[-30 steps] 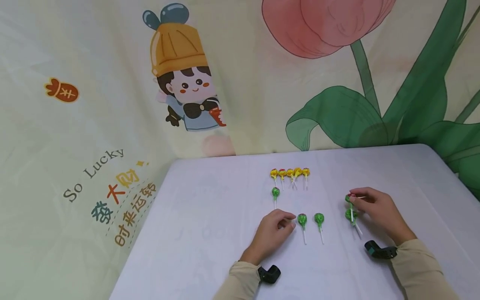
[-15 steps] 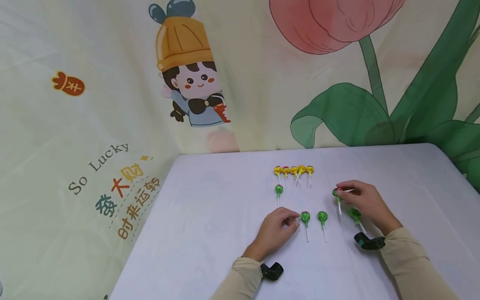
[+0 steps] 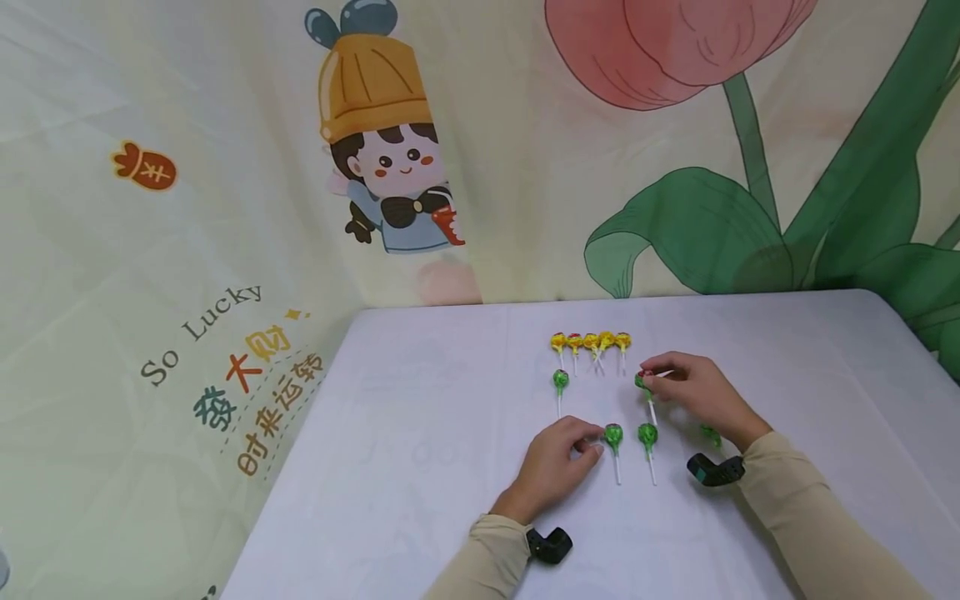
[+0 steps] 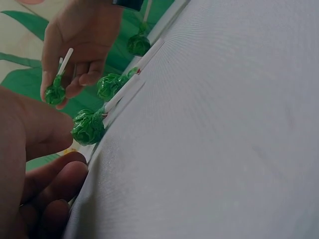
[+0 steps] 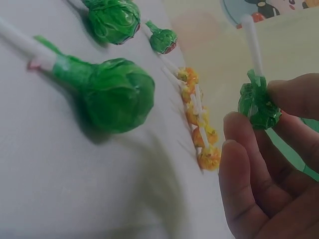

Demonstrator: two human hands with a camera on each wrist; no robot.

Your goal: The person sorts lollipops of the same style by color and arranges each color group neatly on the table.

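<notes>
In the head view my right hand (image 3: 703, 393) pinches a green-wrapped lollipop (image 5: 258, 105) by its candy head, off the table, between thumb and fingers. Its white stick points up in the right wrist view. Below that hand lie two green lollipops, a nearer-left one (image 3: 613, 437) and one to its right (image 3: 647, 438). My left hand (image 3: 553, 463) rests beside the nearer-left lollipop, fingers loosely bent and holding nothing. Its fingertip is close to the candy in the left wrist view; whether it touches I cannot tell.
A row of several yellow lollipops (image 3: 591, 343) lies toward the table's back edge. One green lollipop (image 3: 560, 381) lies just in front of the row's left end. Another green one (image 3: 710, 435) is partly hidden under my right wrist. A printed cloth (image 3: 510, 208) hangs behind the white table (image 3: 405, 400).
My right hand has carried the pinched green lollipop leftward, from over the right-hand lollipop to behind the pair in the middle. My left hand stays beside the same lollipop. The head view shifts slightly.
</notes>
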